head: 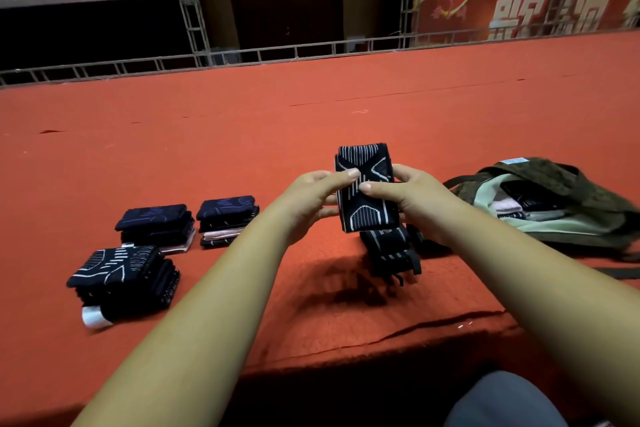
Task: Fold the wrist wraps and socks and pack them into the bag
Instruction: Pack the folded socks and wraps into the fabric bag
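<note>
Currently your left hand (311,198) and right hand (408,198) both pinch the folded black sock (367,208), thumbs on its front and fingers behind. Each grip is closed on it, above the red tabletop (311,114) and over a loose pile of black wraps (391,253). It looks like soft, light knit that would likely spring open, so hold it mid-length across the fold. The olive bag (540,170) lies open near your right; folded stacks (156,222) sit well apart to your left.
</note>
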